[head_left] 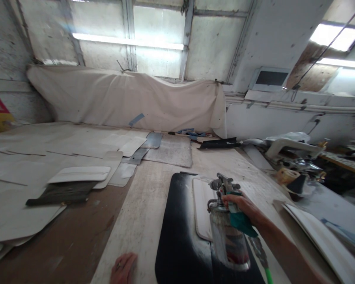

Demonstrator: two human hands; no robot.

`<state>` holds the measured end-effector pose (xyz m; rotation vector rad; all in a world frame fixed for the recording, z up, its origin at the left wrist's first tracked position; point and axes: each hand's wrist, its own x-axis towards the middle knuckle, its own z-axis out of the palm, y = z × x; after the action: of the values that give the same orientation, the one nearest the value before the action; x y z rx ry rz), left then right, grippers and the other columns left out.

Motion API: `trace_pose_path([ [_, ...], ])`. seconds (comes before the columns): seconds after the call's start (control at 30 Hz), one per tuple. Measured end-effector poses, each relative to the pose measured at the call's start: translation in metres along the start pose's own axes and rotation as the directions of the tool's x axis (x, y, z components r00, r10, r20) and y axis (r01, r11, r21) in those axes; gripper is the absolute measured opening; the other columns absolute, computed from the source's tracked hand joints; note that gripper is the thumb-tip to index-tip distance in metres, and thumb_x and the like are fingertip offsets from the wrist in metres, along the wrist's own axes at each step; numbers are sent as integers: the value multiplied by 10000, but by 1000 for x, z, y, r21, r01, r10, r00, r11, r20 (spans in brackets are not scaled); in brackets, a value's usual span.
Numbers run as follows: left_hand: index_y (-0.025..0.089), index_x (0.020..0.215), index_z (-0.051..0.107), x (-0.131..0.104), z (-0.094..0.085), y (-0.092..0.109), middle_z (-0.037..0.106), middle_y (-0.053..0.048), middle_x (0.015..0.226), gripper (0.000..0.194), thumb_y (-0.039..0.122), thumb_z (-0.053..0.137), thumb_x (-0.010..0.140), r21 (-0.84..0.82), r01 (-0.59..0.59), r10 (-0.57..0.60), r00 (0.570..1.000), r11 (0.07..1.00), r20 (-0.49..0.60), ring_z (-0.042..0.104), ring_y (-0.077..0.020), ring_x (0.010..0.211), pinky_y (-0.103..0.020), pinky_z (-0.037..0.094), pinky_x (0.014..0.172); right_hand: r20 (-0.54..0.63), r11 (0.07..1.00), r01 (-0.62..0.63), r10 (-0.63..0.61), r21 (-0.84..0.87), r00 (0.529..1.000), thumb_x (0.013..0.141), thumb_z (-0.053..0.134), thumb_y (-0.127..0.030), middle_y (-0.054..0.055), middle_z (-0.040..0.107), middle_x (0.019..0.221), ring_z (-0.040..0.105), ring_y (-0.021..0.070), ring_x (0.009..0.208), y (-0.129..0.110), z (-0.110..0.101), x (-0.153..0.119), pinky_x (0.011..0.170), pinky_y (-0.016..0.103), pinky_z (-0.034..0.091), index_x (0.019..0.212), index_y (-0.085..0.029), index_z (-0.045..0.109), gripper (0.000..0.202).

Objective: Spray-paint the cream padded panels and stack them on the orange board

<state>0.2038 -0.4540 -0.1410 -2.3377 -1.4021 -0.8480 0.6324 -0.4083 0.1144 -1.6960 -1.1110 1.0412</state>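
Observation:
My right hand (240,202) is closed around the handle of a metal spray gun (225,184), with a teal cloth or wrap at the grip. Below the gun hangs its clear cup (226,232), which has some dark reddish liquid at the bottom. The gun is over a black panel (171,225) with rounded corners and a whitish sprayed haze. A pale rectangular piece (199,209) lies on that panel, partly hidden by the gun and cup. My left hand (123,268) is at the bottom edge near the pale work board, fingers curled together, with nothing visible in them.
White sheets (14,221) and a dark folded piece (62,192) lie at left. Grey flat pieces (174,150) are farther back, before a hanging cloth (130,98). A green hose (268,276) trails from the gun. At right are stacked panels (313,236) and a tape roll (287,174).

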Motion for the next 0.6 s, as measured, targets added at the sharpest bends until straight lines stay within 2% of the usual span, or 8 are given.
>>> trace_pose_path([
  [0.17,188,878,649,5,-3,5,700,-28,842,356,204,294,866,-27,25,-28,994,999,-107,640,-141,791,-247,534,686,16,1000,0,1,-31,1000,620,559,-278,-11,532,551,477,133,536,3,2,-16,540,270,379,533,-176,546,135],
  [0.4,187,916,638,-1,2,6,693,-31,874,317,144,341,813,-67,68,-73,995,995,-75,632,-145,818,-255,524,714,51,997,-13,17,-80,999,642,556,-322,-19,484,511,427,122,503,7,5,-42,508,271,344,527,-177,519,190],
  [0.6,191,933,631,1,-3,10,686,-24,893,333,90,363,763,-111,100,-107,993,989,-57,622,-152,848,-267,514,732,51,990,-24,31,-137,998,648,538,-363,-15,493,543,441,132,533,9,7,-67,538,277,357,547,-185,517,206],
])
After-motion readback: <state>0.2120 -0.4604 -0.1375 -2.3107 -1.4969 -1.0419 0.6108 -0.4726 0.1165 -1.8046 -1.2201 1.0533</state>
